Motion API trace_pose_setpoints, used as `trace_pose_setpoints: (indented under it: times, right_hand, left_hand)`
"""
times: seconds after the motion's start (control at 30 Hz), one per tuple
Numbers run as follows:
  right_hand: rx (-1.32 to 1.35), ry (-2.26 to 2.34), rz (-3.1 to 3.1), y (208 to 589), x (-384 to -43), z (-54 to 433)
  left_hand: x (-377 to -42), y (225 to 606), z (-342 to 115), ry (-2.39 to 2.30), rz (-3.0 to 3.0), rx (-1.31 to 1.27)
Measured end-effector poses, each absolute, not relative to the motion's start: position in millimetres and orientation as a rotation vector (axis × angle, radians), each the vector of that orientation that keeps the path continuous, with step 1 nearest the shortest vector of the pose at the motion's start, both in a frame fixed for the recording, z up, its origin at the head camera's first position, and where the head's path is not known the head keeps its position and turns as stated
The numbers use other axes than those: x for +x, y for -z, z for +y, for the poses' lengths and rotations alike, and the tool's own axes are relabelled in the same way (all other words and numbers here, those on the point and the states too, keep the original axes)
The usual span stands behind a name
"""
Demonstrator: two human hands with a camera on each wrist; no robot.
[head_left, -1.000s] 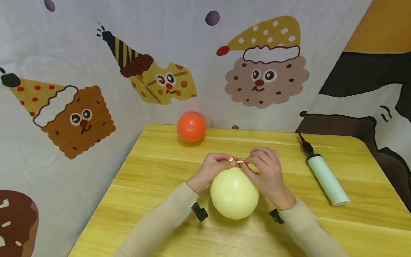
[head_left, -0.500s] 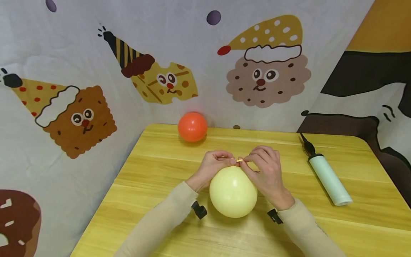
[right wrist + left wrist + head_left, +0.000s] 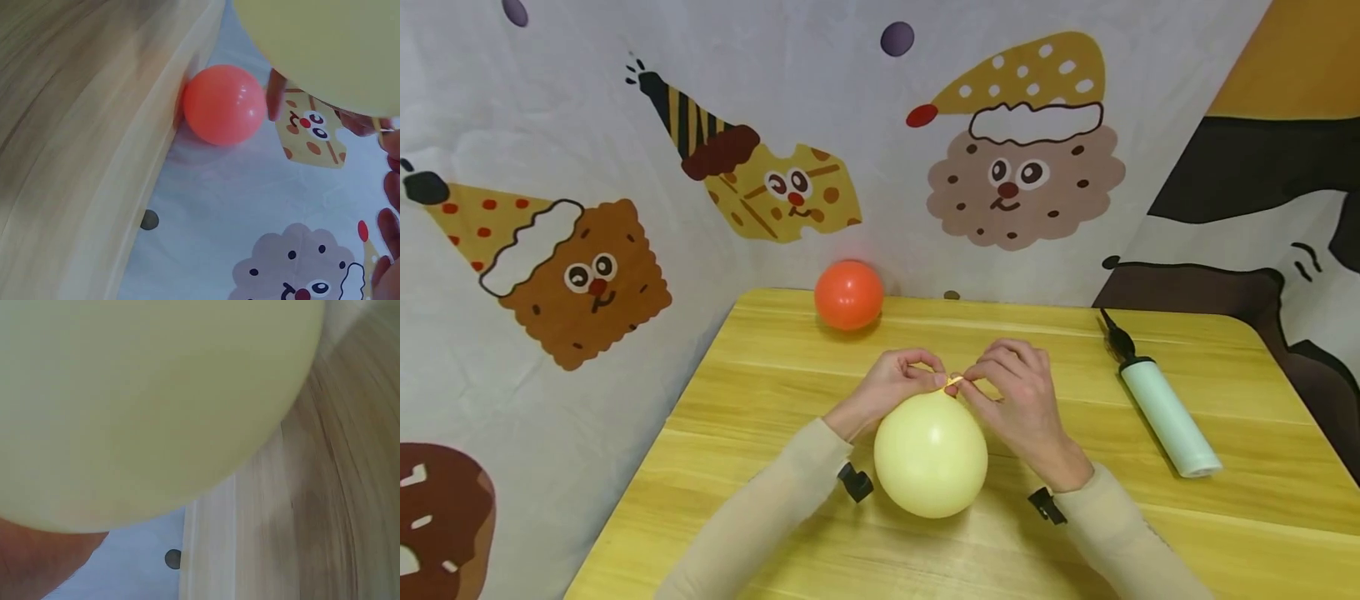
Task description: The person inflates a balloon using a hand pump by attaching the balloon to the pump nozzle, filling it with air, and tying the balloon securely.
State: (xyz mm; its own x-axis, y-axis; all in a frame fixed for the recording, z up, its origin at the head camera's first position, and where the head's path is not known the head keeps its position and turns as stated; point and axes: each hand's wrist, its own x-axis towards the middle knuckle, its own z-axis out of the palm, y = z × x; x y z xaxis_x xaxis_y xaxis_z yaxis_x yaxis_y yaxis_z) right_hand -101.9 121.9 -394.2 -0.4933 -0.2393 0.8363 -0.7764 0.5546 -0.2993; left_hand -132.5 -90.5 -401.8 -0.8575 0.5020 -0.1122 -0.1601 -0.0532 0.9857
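Observation:
A yellow balloon [image 3: 931,457], round and inflated, is between my two forearms with its neck [image 3: 953,382] pointing away from me. My left hand [image 3: 897,383] pinches the neck from the left between thumb and finger. From the right, my right hand [image 3: 1021,398] pinches the neck's end with thumb and forefinger, its other fingers bent above. The balloon fills most of the left wrist view and hides nearly all of that hand. In the right wrist view some fingertips show at the edge, below the balloon [image 3: 337,50]. How the neck is looped is too small to tell.
A smaller orange-red balloon [image 3: 848,295] sits at the table's back edge by the printed cloth wall. A pale green hand pump [image 3: 1170,419] with a black nozzle lies at the right of the wooden table [image 3: 722,467].
The yellow balloon has shifted a little left and toward me. My left forearm moved slightly left, while my right hand stays nearly in place. Both hands keep pinching the neck.

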Motion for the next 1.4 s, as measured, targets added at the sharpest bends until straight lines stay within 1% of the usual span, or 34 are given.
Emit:
trace_pose_setpoints:
  times: [0.2, 0.43, 0.73, 0.83, 1.1, 1.4]
  right_hand:
    - [0.765, -1.027, -2.223, 390, -100, 124]
    - [0.732, -1.117, -2.320, 391, -100, 124]
    - [0.816, -1.053, -2.219, 392, -101, 120]
    - [0.813, -1.003, -2.162, 391, -103, 121]
    - [0.773, -0.906, -2.156, 390, -103, 123]
    - [0.706, -0.999, -2.272, 394, -98, 123]
  left_hand:
    - [-135, 402, -97, -1.826, 1.865, 0.500]
    - [-138, 404, -106, -1.658, 1.805, 0.634]
    - [-137, 407, -112, -1.715, 1.540, 0.810]
    - [-136, 407, -110, -1.729, 1.526, 0.833]
    - [-135, 403, -105, -1.723, 1.725, 0.841]
    - [-134, 402, -98, -1.678, 1.874, 0.932]
